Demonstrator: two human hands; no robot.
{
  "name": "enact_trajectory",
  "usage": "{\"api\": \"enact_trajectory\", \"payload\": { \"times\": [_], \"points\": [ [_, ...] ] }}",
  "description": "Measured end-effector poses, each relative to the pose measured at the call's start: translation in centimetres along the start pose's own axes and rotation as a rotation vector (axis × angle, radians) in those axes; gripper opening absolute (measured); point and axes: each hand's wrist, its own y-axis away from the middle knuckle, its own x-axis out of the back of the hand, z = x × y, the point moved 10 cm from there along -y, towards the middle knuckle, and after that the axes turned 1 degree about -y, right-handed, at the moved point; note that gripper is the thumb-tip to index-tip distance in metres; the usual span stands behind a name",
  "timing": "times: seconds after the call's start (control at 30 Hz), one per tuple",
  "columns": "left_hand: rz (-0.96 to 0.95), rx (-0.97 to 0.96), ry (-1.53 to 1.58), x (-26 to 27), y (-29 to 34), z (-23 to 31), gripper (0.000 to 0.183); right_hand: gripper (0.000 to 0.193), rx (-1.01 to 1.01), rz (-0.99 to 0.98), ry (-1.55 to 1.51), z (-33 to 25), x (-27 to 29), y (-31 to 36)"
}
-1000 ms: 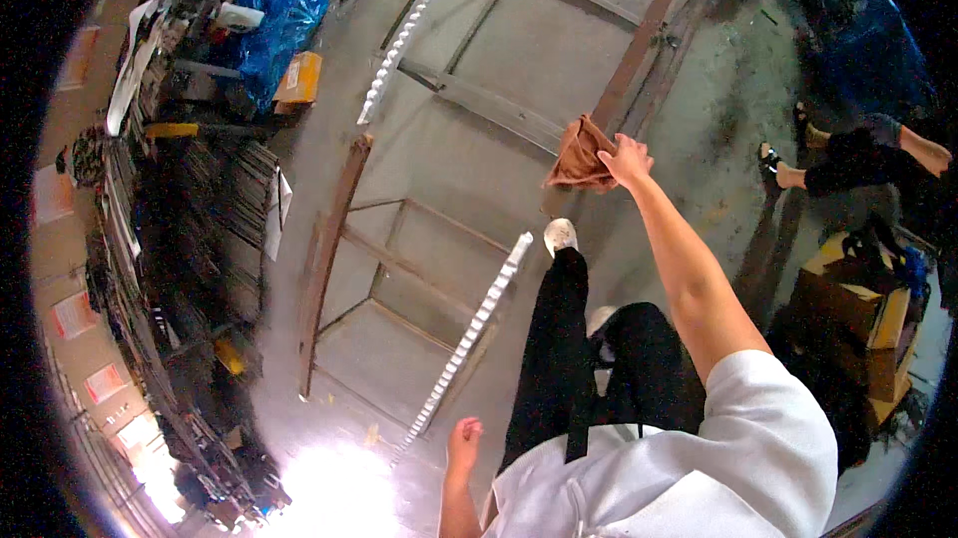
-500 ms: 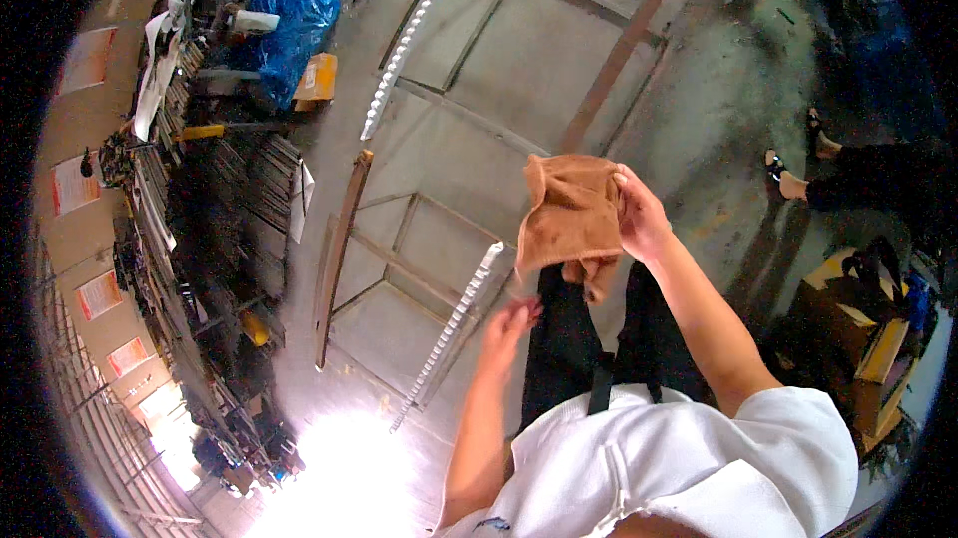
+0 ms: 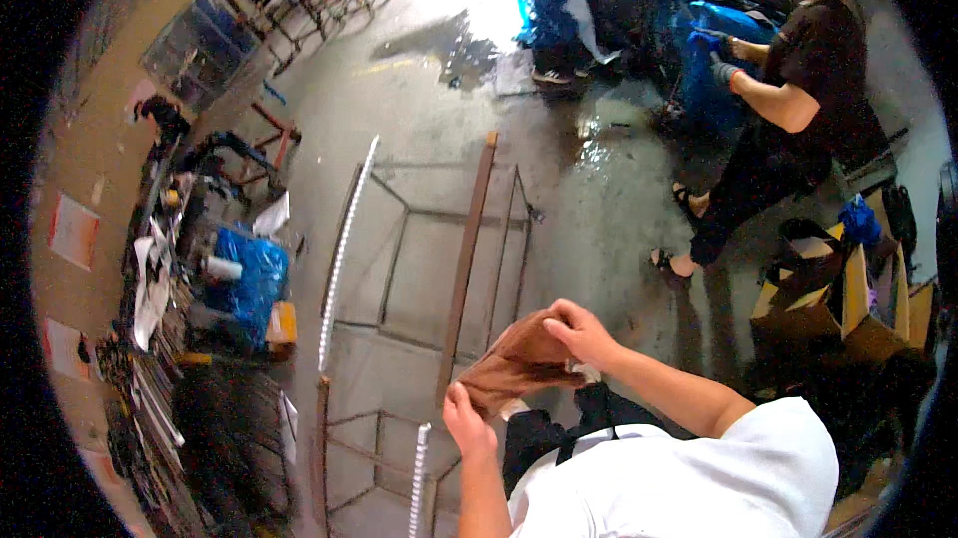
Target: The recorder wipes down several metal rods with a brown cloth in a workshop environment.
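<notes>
- Brown cloth (image 3: pixel 519 363) hung in the air between the two hands, in front of the person's body and beside the metal frame (image 3: pixel 397 347).
- Left hand (image 3: pixel 471 425): its grip was closed on the cloth's lower left corner, thumb uppermost.
- Right hand (image 3: pixel 584 333): its grip pinched the upper right edge.
- As far as could be judged, lifting and spreading were done: the fabric was clear of the frame and drawn out between both hands. Laying it down or letting it go was not yet done; how much handling was left, I could not tell.
- The cloth looked soft and matt, with slack creases and a sagging lower edge; whether it was one layer or folded was unclear.
- The frame was of thin, straight metal bars joined into open rectangles, with a flat brown rail (image 3: pixel 469 249) along its right side and a pale, toothed strip (image 3: pixel 346 249) along its left.
- Beneath lay a smooth grey floor (image 3: pixel 589 269); crinkled, glossy blue plastic (image 3: pixel 249 273) sat off to the left.
</notes>
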Motion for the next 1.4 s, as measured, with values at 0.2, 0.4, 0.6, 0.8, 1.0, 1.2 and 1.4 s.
{"api": "enact_trajectory", "payload": {
  "times": [0.2, 0.4, 0.6, 0.8, 1.0, 1.2, 1.4],
  "points": [
    [-0.279, -0.356, -0.408, -7.8, 3.2, 9.8, 0.032, 0.029, 0.329, 0.33, 0.503, -2.1, 3.8, 5.3],
    [-0.796, -0.832, -0.808, -16.4, 12.0, 8.5, 0.021, 0.031, -0.148, -0.458, -1.135, -2.8, -8.9, 7.7],
    [-0.992, -0.738, -0.723, -14.3, 15.5, 9.7, 0.024, 0.028, 0.324, -0.327, -0.291, -7.9, -10.7, 7.6],
    [-1.082, -0.842, -0.737, -12.0, 18.0, 8.7, 0.022, 0.027, 0.808, -0.013, 1.028, -10.5, -12.8, 11.9],
    [-1.385, -0.873, -0.719, -10.3, 22.7, 8.6, 0.026, 0.027, 0.608, 0.133, 1.002, -15.5, -9.9, 13.0],
    [-1.169, -0.882, -0.411, -6.3, 17.7, 11.6, 0.014, 0.023, 0.473, 0.281, 0.177, -11.8, -6.1, 15.3],
    [-1.424, -0.139, 0.269, -6.7, 18.1, 16.2, 0.05, 0.025, 0.411, -0.021, 0.985, -10.5, -8.6, 18.3]
  ]
}}
